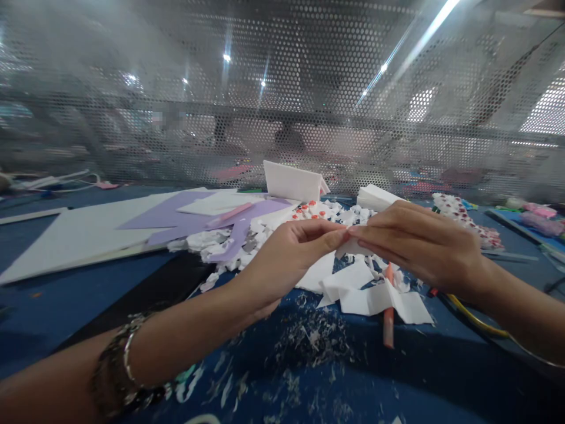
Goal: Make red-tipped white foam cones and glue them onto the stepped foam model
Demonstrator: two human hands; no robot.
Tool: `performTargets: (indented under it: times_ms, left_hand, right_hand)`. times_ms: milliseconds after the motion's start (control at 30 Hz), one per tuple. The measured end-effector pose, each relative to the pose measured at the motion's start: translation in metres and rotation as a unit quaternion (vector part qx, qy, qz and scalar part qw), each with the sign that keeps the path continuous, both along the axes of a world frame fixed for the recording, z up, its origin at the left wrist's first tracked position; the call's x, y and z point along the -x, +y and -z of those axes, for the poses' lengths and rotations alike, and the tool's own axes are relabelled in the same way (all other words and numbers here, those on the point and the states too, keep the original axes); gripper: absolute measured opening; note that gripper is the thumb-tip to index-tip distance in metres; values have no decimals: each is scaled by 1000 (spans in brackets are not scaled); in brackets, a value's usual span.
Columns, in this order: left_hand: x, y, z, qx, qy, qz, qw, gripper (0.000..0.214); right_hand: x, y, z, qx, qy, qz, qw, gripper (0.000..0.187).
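Observation:
My left hand (293, 256) and my right hand (426, 244) meet above the middle of the work surface, fingertips touching. Between them they pinch a small piece of white paper (353, 247); part of it is hidden by the fingers. Below lie creased white paper strips (371, 294), with an orange marker-like stick (388, 318) partly under one of them. Crumpled white scraps (260, 232) are heaped behind the left hand. Just past the fingertips, several small red-and-white pieces (309, 209) sit among the scraps.
Purple sheets (176, 221) and large white boards (57, 241) spread to the left. A folded white card (291, 179) stands at the back, before a perforated metal screen (282, 88). A yellow cable (477, 321) runs at right. Fine shreds (309, 335) litter the blue table (247, 365).

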State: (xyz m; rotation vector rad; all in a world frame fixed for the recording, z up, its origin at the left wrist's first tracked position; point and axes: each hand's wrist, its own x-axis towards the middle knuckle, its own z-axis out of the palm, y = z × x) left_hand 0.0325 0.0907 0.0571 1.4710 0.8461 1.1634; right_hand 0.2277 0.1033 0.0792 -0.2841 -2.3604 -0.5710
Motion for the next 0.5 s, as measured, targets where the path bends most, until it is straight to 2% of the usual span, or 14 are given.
performTargets:
  times_ms: [267,500]
  left_hand:
    - [0,4,0,6,16,6,1000,14]
    - [-3,2,1,-33,26,-2,999,16]
  right_hand:
    - [5,-1,0,28,33,28,999,5]
    - [5,3,4,-51,15,13,999,9]
